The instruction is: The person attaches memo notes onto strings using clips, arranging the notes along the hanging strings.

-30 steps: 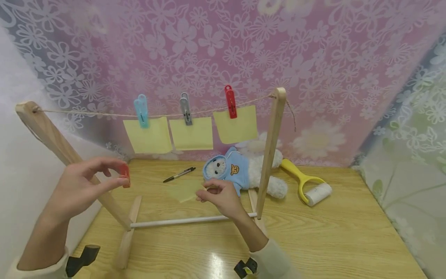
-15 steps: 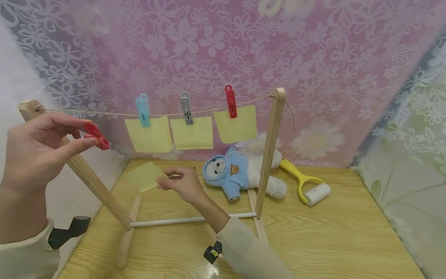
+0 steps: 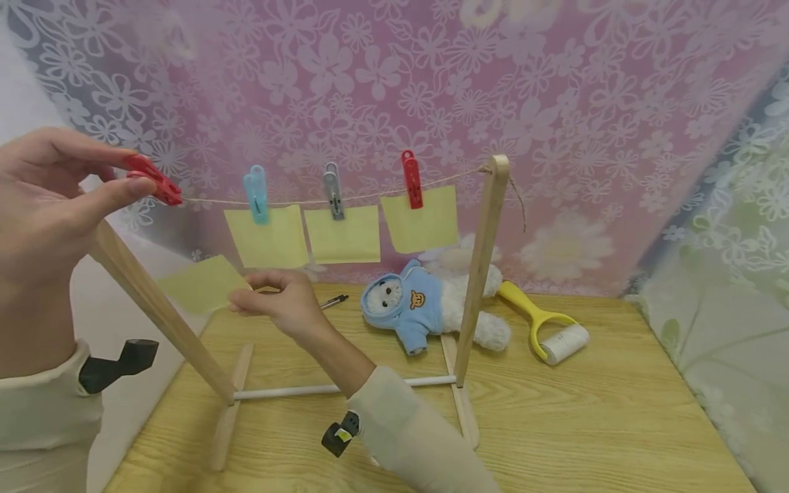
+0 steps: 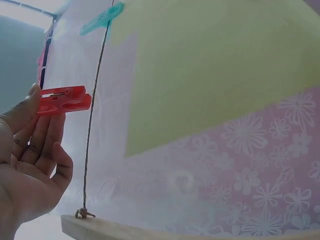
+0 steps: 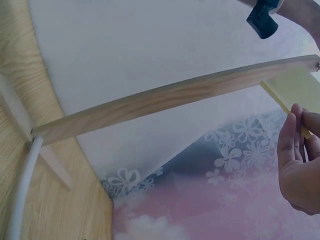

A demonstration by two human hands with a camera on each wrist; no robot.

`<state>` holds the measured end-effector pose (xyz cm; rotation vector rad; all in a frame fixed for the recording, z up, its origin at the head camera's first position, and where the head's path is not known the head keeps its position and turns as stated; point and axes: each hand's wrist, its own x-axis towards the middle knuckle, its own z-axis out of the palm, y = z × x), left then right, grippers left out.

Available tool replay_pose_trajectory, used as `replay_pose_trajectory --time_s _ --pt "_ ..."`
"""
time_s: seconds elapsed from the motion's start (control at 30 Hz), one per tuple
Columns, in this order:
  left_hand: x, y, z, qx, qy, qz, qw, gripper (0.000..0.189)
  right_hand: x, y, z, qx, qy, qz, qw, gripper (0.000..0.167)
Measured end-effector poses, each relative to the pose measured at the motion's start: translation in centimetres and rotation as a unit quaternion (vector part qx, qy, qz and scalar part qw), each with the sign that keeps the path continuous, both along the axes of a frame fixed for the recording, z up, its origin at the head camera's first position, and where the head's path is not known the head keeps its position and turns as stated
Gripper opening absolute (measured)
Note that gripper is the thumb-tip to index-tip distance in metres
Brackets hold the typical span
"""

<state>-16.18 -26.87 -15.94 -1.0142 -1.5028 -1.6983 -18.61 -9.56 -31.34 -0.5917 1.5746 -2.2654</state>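
Observation:
My left hand (image 3: 46, 198) pinches a red clothespin (image 3: 157, 179) between thumb and fingers, near the left end of the string (image 3: 209, 200). In the left wrist view this clothespin (image 4: 65, 100) sits close beside the string (image 4: 90, 130); whether it touches cannot be told. A yellow sticky note (image 3: 203, 284) is pinched at its right edge by my right hand (image 3: 280, 301), below the string and in front of the left post. Farther right on the string, blue (image 3: 257, 198), grey (image 3: 333, 192) and red (image 3: 411, 179) clothespins each hold up a yellow note.
The string runs between the left post (image 3: 160, 301) and right post (image 3: 482, 274) of a wooden stand, joined low by a white bar (image 3: 290, 392). Behind lie a plush bear (image 3: 425, 301) and a pen (image 3: 335, 301). A yellow-handled lint roller (image 3: 536, 318) lies right.
My left hand has risen left with the red clothespin, up to the string. My right hand has carried the note leftward and upward from the table, baring the bear's arm.

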Motion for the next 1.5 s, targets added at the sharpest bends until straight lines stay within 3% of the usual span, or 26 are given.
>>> replay_pose_trajectory --time_s 0.23,0.43,0.63,0.87,0.97,1.17,1.27,1.37,1.43,1.5 --pt "-0.6 -0.1 0.8 -0.021 0.012 0.06 0.9979 0.021 0.5 -0.5 1.3 0.003 -0.026 -0.015 0.9996 0.018" --pt "-0.6 -0.5 0.9 -0.063 -0.01 0.093 0.9936 0.013 0.2 -0.6 2.0 -0.092 0.045 -0.005 0.9947 0.044" --pt "0.0 -0.4 0.8 -0.117 -0.032 0.141 0.9824 0.013 0.2 -0.5 2.4 -0.11 0.069 -0.006 0.9915 0.05" --pt "0.3 -0.4 0.6 -0.129 -0.056 0.108 0.9841 0.016 0.3 -0.8 2.7 -0.133 0.069 -0.022 0.9884 0.053" --pt "0.5 -0.7 0.6 -0.146 -0.07 0.122 0.9792 0.019 0.5 -1.1 2.7 -0.147 0.063 -0.028 0.9867 0.065" --pt "0.8 -1.1 0.5 -0.131 -0.087 0.087 0.9837 0.021 0.6 -1.6 2.9 -0.154 0.08 -0.026 0.9845 0.081" --pt "0.9 -1.1 0.6 -0.157 -0.097 0.127 0.9747 0.022 0.5 -1.7 3.0 -0.155 0.084 -0.028 0.9839 0.07" --pt "1.2 -1.2 0.8 -0.203 -0.115 0.183 0.955 0.024 0.4 -1.9 3.1 -0.163 0.08 -0.035 0.9828 0.055" --pt "1.3 -1.2 0.9 -0.21 -0.126 0.188 0.9511 0.024 0.3 -1.9 3.2 -0.167 0.079 -0.039 0.9821 0.052" --pt "1.4 -1.1 0.8 -0.206 -0.131 0.181 0.9526 0.025 0.3 -2.0 3.2 -0.17 0.077 -0.042 0.9815 0.056"
